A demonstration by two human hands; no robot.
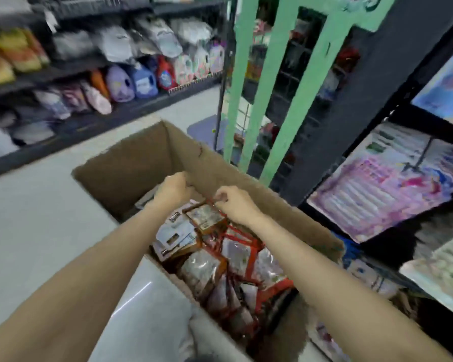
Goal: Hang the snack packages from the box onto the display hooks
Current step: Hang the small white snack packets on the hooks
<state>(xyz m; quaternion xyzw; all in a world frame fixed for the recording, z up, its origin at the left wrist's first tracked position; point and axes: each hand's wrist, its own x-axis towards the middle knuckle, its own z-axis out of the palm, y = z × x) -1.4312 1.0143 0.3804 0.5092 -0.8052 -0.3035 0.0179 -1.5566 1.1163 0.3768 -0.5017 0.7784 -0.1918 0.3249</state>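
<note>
Both forearms are reaching into the box (131, 163). Right hand (236, 205) is pinching a snack package (205, 218); left hand's (171, 188) grip I'm not making out

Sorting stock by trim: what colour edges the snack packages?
Red-orange edging on the snack packages, seen in the head view.

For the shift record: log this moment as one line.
stage: picking from box | left hand: closed, contents unclear | right hand: pinching top snack package | hung: none visible
</note>
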